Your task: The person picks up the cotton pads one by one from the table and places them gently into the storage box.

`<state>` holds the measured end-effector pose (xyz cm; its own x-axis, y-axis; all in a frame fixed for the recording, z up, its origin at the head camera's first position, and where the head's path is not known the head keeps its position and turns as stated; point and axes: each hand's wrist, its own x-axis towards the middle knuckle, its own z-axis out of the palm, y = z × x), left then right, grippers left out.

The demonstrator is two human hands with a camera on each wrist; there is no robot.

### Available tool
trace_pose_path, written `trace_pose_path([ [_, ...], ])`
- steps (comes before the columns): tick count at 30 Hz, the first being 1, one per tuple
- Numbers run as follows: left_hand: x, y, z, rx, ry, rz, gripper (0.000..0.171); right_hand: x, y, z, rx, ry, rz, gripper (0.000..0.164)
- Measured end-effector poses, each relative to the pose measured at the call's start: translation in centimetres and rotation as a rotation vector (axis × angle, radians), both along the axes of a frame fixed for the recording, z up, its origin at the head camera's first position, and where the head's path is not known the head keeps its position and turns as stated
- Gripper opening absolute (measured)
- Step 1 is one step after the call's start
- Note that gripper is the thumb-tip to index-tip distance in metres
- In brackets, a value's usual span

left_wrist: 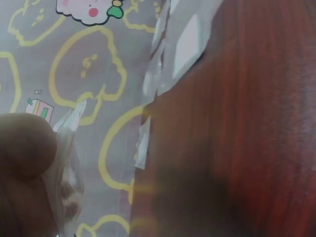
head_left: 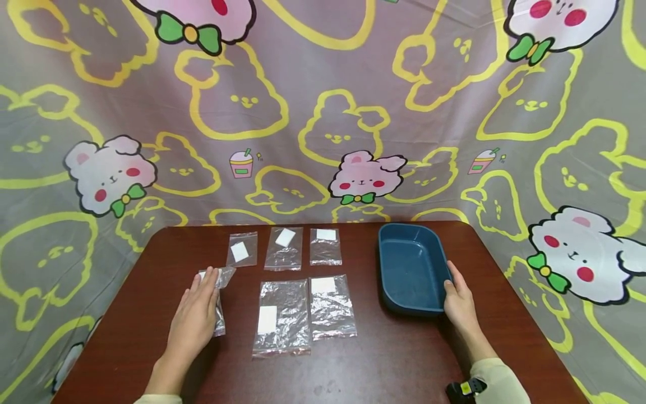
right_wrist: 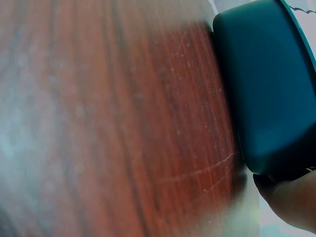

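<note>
Over at the table's (head_left: pixel 333 376) left, the left hand (head_left: pixel 195 308) is pinching a clear bag (head_left: pixel 225 276); across from it, the right hand (head_left: pixel 460 303) is gripping the blue tray (head_left: pixel 411 275). Five other bags (head_left: pixel 290 314) are lying between, none in the tray, so work is seemingly just beginning.

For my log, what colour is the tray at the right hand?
The tray is dark blue, best seen in the head view.

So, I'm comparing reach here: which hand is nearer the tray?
Right. The right hand holds the tray by its right side; the left hand is well to its left, holding a bag.
</note>
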<state>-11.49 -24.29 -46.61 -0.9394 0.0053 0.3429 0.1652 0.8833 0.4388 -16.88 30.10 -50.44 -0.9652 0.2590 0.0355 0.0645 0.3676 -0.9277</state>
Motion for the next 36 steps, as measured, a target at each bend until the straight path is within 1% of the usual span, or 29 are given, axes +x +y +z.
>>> trace_pose_path([
  [6, -0.2, 0.0, 0.8, -0.003, 0.035, -0.003, 0.045, 0.0, 0.1, -0.1, -0.001, -0.003, 0.0, 0.053],
  [11, -0.3, 0.1, 1.2, -0.01, 0.048, -0.004, 0.045, 0.1, 0.0, -0.2, 0.004, 0.004, -0.001, 0.053],
  [19, -0.8, 0.4, 1.6, -0.004, 0.037, -0.01, 0.045, 0.0, 0.0, -0.2, 0.018, 0.012, -0.003, 0.053],
  [27, -1.1, 0.9, 1.4, -0.015, 0.034, -0.013, 0.045, 0.0, 0.0, -0.2, 0.026, 0.013, 0.002, 0.054],
  [36, -1.6, 1.9, 1.6, -0.008, 0.0, -0.027, 0.047, 0.0, 0.0, -0.4, 0.015, 0.004, -0.003, 0.053],
])
